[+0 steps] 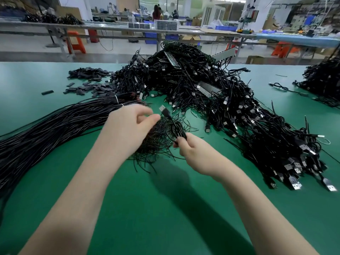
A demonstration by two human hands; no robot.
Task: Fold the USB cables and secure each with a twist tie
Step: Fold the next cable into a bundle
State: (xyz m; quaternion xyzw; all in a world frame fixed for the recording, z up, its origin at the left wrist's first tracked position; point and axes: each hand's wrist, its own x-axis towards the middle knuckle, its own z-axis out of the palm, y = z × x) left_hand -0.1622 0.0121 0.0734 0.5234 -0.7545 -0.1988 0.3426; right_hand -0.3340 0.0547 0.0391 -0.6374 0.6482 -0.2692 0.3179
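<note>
My right hand (191,150) grips a folded black USB cable (177,128) by its lower end, the loops standing up above my fist. The cable's metal plug (163,109) sticks up at the top left. My left hand (128,126) hovers just left of the loops, thumb and forefinger brought together near the cable below the plug; it is blurred, and I cannot tell whether anything is pinched. Below both hands lies a loose heap of thin black twist ties (156,142) on the green table (165,208).
A big pile of black USB cables (211,92) fills the middle and right. A long tied bundle of black wires (55,124) runs off to the left. Small black sleeves (88,83) lie scattered at the back left. Another cable heap (323,80) sits far right.
</note>
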